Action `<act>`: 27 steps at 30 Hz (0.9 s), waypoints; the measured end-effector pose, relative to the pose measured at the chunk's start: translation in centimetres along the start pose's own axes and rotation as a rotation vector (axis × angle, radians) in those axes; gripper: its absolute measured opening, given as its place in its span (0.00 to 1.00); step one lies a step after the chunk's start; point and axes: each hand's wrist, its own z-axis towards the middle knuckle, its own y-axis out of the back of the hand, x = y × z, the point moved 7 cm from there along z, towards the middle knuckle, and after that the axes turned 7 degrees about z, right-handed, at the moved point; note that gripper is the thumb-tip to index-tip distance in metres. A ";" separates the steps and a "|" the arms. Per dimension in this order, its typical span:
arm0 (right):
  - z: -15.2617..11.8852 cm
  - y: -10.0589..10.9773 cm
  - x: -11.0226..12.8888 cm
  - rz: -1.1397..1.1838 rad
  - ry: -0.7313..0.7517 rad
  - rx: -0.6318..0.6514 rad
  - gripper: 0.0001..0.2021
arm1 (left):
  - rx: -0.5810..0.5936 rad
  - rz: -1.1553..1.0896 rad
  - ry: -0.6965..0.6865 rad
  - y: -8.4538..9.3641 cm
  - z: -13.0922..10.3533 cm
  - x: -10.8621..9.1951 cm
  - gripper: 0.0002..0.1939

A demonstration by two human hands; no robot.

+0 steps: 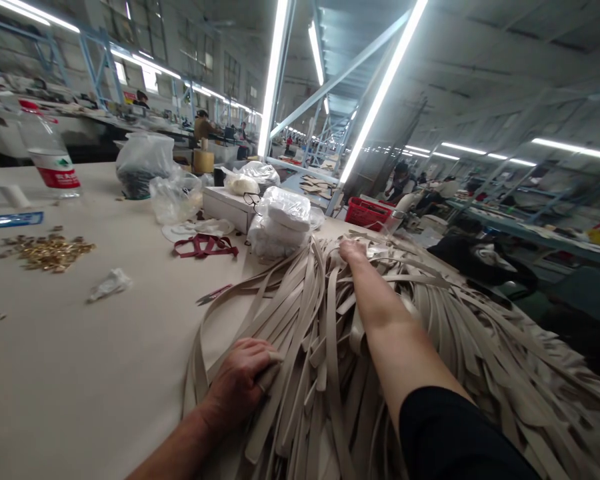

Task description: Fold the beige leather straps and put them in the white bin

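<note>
A large heap of long beige straps (333, 320) spreads over the table in front of me. At its near left side my left hand (245, 370) is closed, its fingers curled round some straps. My right arm reaches across the heap. At the far end my right hand (353, 251) is closed on the straps, slightly blurred, its fingertips partly hidden. Left of the heap lie small scissors (214, 295). A pile of small gold metal pieces (55, 252) rests farther left, near a crumpled white scrap (111, 285).
Plastic bags (280, 223), a white box (227, 208) and dark red straps (205, 246) stand or lie at the back of the table (105, 373). A water bottle (53, 157) is at back left. A red crate (367, 213) sits beyond the heap. Other people work farther off.
</note>
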 end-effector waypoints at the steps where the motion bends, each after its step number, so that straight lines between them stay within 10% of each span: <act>1: -0.8 0.3 0.1 -0.008 -0.007 0.007 0.17 | 0.002 -0.004 0.001 0.0 0.0 0.0 0.11; 18: -25.9 3.3 3.1 0.007 0.442 -0.157 0.11 | -0.009 0.133 -0.022 -0.2 0.5 0.7 0.07; 27: -38.2 -4.0 4.2 0.136 0.570 -0.191 0.07 | 0.003 0.181 0.004 -0.2 0.4 0.9 0.06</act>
